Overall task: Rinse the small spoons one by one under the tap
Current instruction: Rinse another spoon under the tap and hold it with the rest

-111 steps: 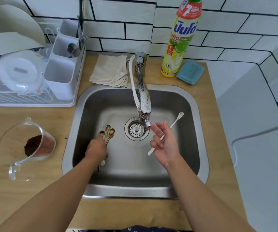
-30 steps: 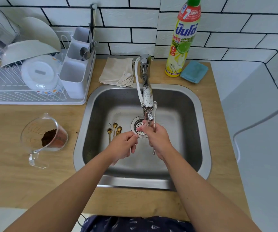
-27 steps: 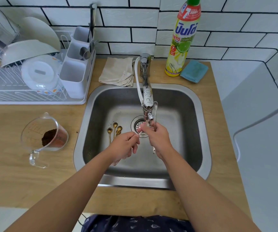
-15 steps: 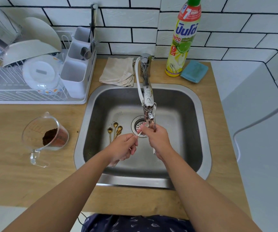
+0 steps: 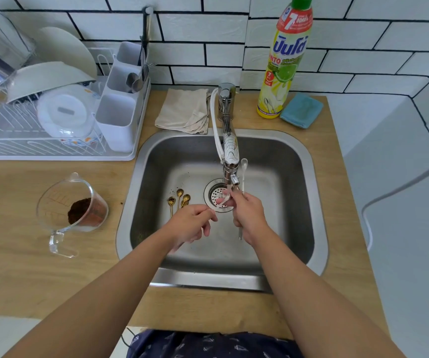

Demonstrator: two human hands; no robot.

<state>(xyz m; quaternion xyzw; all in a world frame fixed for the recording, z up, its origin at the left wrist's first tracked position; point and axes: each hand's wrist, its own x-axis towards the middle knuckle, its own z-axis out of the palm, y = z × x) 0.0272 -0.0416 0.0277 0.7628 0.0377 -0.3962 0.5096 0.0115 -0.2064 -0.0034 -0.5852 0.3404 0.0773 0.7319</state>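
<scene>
Now | right hand gripping white spoon upright under tap | left hand loosely curled, seemingly pinching something small | gold spoons lying at its 11 o'clock, nearer it, handles pointing toward 6.

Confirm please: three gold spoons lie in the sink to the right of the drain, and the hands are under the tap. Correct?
Not quite. The head view shows the gold spoons left of the drain, not right. They do lie in the sink, and the hands are under the tap.

Three gold spoons, two white spoons, one measuring cup
</scene>
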